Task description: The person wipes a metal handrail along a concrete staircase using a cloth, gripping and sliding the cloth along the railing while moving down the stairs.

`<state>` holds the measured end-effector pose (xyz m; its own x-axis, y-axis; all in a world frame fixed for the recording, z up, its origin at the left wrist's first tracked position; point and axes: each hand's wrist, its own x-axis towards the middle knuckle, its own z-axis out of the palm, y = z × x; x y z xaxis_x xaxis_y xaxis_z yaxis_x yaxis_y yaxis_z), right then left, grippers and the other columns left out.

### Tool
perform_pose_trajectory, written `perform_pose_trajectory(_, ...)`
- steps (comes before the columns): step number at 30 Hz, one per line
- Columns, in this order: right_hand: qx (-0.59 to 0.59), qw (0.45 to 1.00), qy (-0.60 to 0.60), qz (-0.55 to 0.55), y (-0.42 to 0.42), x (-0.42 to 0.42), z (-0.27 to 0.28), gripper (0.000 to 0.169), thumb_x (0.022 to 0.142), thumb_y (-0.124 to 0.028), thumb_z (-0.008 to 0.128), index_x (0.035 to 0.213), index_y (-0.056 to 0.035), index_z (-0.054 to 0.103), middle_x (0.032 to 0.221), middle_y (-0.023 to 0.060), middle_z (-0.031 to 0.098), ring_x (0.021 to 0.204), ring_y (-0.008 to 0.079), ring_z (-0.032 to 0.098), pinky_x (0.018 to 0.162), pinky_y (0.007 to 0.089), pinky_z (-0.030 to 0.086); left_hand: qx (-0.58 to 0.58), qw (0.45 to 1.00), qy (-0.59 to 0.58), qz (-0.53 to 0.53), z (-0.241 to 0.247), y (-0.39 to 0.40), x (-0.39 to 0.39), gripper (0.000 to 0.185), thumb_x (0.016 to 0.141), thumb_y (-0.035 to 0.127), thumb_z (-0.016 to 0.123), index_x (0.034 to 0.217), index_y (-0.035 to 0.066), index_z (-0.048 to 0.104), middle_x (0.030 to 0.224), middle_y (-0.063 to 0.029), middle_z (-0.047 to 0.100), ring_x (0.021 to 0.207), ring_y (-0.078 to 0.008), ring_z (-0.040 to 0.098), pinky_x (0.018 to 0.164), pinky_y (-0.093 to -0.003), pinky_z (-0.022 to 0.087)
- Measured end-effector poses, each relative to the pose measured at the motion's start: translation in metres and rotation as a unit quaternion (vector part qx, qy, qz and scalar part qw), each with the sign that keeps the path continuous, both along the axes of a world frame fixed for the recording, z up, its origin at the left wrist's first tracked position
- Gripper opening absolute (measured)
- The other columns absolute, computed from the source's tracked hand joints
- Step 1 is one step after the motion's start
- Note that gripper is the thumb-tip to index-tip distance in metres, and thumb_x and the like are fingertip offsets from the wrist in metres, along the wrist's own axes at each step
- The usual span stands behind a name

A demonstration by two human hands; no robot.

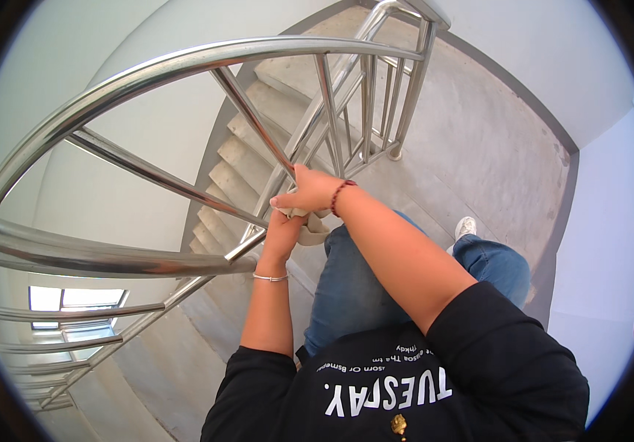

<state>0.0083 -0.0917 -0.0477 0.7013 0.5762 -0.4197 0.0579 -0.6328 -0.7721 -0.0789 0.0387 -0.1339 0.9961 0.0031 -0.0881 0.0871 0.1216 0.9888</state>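
My left hand point(282, 235), with a silver bangle at the wrist, is at the lower rail of a stainless-steel stair railing point(184, 61). Just above it, my right hand point(317, 190) wears a dark red beaded bracelet and bends around the foot of a slanting baluster point(256, 119). A beige cloth point(313, 232) is bunched between both hands, and a fold of it hangs below them. My hands nearly touch. Most of the left fingers, and the part of the rail under the cloth, are hidden.
Concrete stairs point(261, 108) run beyond the railing, with more steps point(145, 370) at lower left. A concrete landing point(477, 105) lies at upper right beside a white wall point(593, 221). My bent knee point(350, 287) is close under my right arm. A window point(76, 306) shows at left.
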Motion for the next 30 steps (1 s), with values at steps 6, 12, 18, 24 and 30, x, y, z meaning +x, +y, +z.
perform_pose_trajectory(6,0.123,0.992,-0.011,-0.015,-0.056,-0.002,0.013,0.06,0.082,-0.048,0.071,0.117,-0.0003,0.06,0.11,0.0136,0.065,0.101,0.0225,0.062,0.088,0.0343,0.049,0.041,0.997,-0.06,0.014,0.037,-0.035,0.014,0.046,0.091,0.009,0.058,0.133,0.004,0.04,0.121,-0.0068,0.055,0.105,-0.0147,0.055,0.091,-0.0297,0.046)
perform_pose_trajectory(12,0.163,0.977,-0.062,-0.123,-0.089,-0.002,-0.003,0.048,0.087,-0.041,0.069,0.113,-0.0023,0.061,0.102,0.0085,0.066,0.094,0.0164,0.061,0.081,0.0308,0.049,0.172,0.982,-0.048,0.064,0.056,-0.051,0.017,0.057,0.083,0.009,0.072,0.129,0.004,0.039,0.111,-0.006,0.053,0.098,-0.0136,0.054,0.084,-0.0265,0.048)
perform_pose_trajectory(18,0.371,0.815,0.141,-0.422,-0.113,0.017,-0.055,0.038,0.095,-0.04,0.059,0.108,-0.0042,0.059,0.097,0.0062,0.065,0.083,0.0152,0.062,0.069,0.0304,0.051,0.109,0.893,-0.223,0.376,0.059,-0.015,0.015,0.061,0.087,0.026,0.071,0.133,0.003,0.037,0.117,-0.0096,0.051,0.108,-0.0184,0.048,0.099,-0.0366,0.038)
perform_pose_trajectory(24,0.519,0.64,0.482,-0.299,-0.141,0.009,-0.133,0.031,0.095,-0.038,0.059,0.105,-0.0088,0.059,0.095,0.0075,0.066,0.079,0.0205,0.067,0.066,0.0332,0.056,0.064,0.969,-0.177,0.161,0.097,-0.018,0.061,0.046,0.092,0.026,0.066,0.126,0.004,0.044,0.11,-0.0058,0.055,0.099,-0.0127,0.05,0.092,-0.0287,0.041)
perform_pose_trajectory(30,0.401,0.627,0.536,-0.398,-0.161,-0.01,-0.189,0.029,0.092,-0.028,0.064,0.113,-0.0081,0.055,0.095,0.0078,0.067,0.076,0.0201,0.067,0.061,0.0337,0.057,0.041,0.965,-0.14,0.217,0.09,-0.025,0.093,0.032,0.097,0.029,0.06,0.073,0.011,0.049,0.061,0.0052,0.04,0.056,-0.0064,0.041,0.067,-0.0252,0.045)
